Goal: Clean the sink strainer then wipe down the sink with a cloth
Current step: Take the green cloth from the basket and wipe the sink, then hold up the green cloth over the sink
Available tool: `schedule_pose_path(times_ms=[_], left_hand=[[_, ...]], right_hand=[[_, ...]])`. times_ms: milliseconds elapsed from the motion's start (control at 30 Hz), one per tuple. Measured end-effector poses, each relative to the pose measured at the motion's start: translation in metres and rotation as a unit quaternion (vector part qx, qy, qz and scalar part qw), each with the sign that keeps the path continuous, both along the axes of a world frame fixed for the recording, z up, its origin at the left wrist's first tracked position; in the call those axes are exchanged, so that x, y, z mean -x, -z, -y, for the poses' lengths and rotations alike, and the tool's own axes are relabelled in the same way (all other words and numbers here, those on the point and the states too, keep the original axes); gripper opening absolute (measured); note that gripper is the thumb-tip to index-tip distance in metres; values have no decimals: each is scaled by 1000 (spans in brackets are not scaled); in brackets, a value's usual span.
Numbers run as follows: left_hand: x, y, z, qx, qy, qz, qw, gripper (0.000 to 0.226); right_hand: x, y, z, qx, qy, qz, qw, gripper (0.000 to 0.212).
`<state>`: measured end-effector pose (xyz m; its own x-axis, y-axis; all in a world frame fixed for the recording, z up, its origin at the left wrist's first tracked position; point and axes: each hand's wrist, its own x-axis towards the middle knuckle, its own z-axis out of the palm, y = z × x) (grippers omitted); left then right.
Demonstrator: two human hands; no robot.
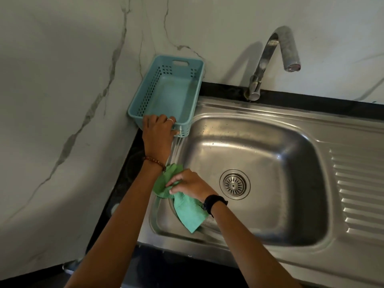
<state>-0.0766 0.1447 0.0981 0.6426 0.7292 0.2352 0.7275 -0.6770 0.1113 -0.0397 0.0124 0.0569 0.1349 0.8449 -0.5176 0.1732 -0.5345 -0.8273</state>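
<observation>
Green cloth (188, 213) is gripped by the right hand (190, 185) at centre frame; wiping is judged underway. At upper left, the blue basket (166, 94) is clasped by the left hand (159, 132); lifting it seems next.

A home kitchen: a steel sink (259, 163) with ribbed drainboard (361, 194) set in a black counter (311, 100), curved tap (270, 59) at its back edge, marble-look walls (62, 80)

I count one sink (270, 129), one strainer (234, 184) in its drain, one green cloth (187, 213), one blue basket (166, 92), one tap (270, 59), and two hands: left hand (159, 132), right hand (190, 183).
</observation>
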Motion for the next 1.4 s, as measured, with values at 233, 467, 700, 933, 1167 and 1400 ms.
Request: schedule_pose_path(times_ms=[233,467,700,933,1167,1400], left_hand=[[7,-10,8,95,35,75,992,65],[51,-16,62,337,-24,459,821,28],[26,-31,116,746,-19,522,413,47],[15,-45,134,794,20,532,293,65],[27,-41,135,788,-2,531,312,36],[4,-64,143,726,31,510,460,45]], right_hand=[[-14,-21,21,-26,29,-45,998,28],[-52,-92,59,-173,152,-235,944,47],[-50,-136,61,-332,339,-343,810,66],[-47,-85,109,-183,442,-43,877,28],[-69,-109,127,-155,422,-232,863,44],[-67,-121,112,-181,390,-348,833,78]])
